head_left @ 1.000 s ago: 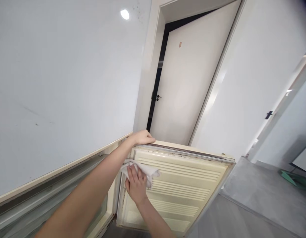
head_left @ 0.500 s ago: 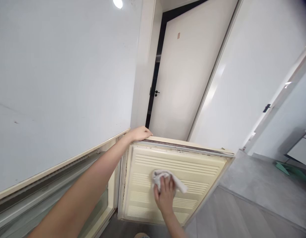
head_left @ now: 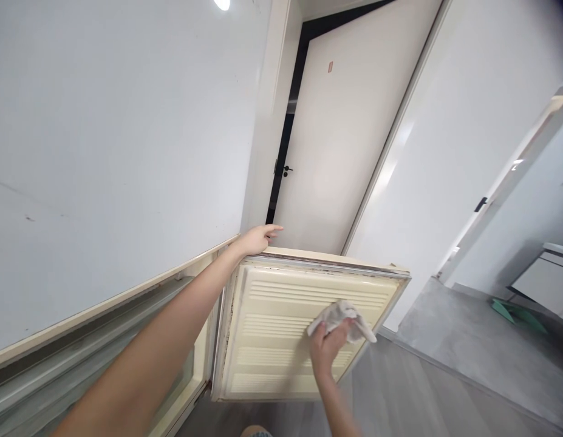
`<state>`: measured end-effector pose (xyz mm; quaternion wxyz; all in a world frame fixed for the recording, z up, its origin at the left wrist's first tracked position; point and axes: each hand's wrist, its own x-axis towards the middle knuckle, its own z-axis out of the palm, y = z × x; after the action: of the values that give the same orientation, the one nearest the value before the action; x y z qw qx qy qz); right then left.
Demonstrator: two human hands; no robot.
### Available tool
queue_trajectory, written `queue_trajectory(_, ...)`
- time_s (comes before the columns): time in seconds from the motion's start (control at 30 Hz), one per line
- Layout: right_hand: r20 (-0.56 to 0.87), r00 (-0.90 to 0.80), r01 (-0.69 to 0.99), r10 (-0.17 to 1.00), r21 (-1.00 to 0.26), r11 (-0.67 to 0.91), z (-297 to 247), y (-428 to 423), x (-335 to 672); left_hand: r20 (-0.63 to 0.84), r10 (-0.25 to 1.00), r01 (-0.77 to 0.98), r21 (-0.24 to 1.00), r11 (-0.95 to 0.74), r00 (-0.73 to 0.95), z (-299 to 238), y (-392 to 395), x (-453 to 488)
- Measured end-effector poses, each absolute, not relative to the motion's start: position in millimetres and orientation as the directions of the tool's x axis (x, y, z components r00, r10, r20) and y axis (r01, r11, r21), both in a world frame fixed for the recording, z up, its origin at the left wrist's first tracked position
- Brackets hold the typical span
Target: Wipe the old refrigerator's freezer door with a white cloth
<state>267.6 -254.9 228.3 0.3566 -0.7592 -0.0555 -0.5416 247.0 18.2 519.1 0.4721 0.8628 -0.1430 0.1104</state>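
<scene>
**Cloth pressed to the right side of the open fridge door panel**

I see my right hand (head_left: 327, 349) low in the middle of the scene, fingers curled around a crumpled white cloth (head_left: 342, 317) and gripping it in a bunch. The cloth lies against the inner face of the cream-coloured ribbed plastic refrigerator door (head_left: 272, 328), toward that panel's right edge and about halfway down it. A loose corner of the cloth hangs off to the right, just past the panel's border. My thumb sits on the near side of the bundle, the other fingers wrap over its top.

My left hand (head_left: 256, 238) reaches far out along my bare forearm and rests on the top far-left corner of the same door, near its hinge side. Its fingers are stretched out fairly flat and close together, index pointing right along the door's top edge; they hold nothing else, only lie on the rim.

The door stands swung open toward me, its dark-stained rubber gasket (head_left: 327, 264) running along the top edge. To the left, the pale refrigerator cabinet (head_left: 126, 340) shows its open front edge below a plain white wall (head_left: 117, 133). Far behind the fridge door stands a white room door with a small black handle (head_left: 286, 170), slightly ajar on a dark frame. On the right, grey floor tiles (head_left: 445, 364) stretch away, with a green flat object (head_left: 518, 312) lying far right.
</scene>
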Motion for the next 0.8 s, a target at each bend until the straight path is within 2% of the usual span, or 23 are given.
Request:
queue_trajectory(0.07,0.929,0.344,0.540,-0.137,-0.315,-0.781,223,-216,253,0.278,-0.133,-0.304,0.779,-0.549,0.952,521,15,242)
queue_trajectory(0.17,0.929,0.356,0.635,0.105,-0.158,-0.756,215,-149,224,0.240,-0.129,-0.269,0.767,-0.582,0.962,524,13,236)
queue_trajectory(0.27,0.841,0.325,0.782,0.432,0.017,-0.623,208,-94,202,0.232,-0.128,-0.261,0.753,-0.604,0.964,527,12,233)
queue_trajectory(0.3,0.805,0.297,0.811,0.513,0.070,-0.580,206,-83,199,0.230,-0.127,-0.259,0.749,-0.610,0.965,527,12,232)
queue_trajectory(0.37,0.759,0.254,0.826,0.599,0.152,-0.542,202,-72,199,0.226,-0.127,-0.255,0.740,-0.623,0.966,528,12,230)
queue_trajectory(0.47,0.738,0.223,0.816,0.637,0.217,-0.536,198,-84,206,0.218,-0.130,-0.251,0.733,-0.633,0.967,529,12,228)
queue_trajectory(0.57,0.751,0.224,0.811,0.622,0.210,-0.546,196,-118,213,0.222,-0.132,-0.255,0.728,-0.636,0.966,528,14,229)
queue_trajectory(0.63,0.796,0.285,0.759,0.533,0.152,-0.633,196,-146,220,0.229,-0.134,-0.260,0.723,-0.640,0.964,527,15,231)
queue_trajectory(0.7,0.851,0.346,0.671,0.395,0.069,-0.738,198,-176,231,0.234,-0.136,-0.265,0.717,-0.645,0.963,526,16,233)
queue_trajectory(0.8,0.927,0.321,0.566,0.195,-0.023,-0.824,207,-224,256,0.237,-0.140,-0.269,0.710,-0.650,0.961,525,17,234)
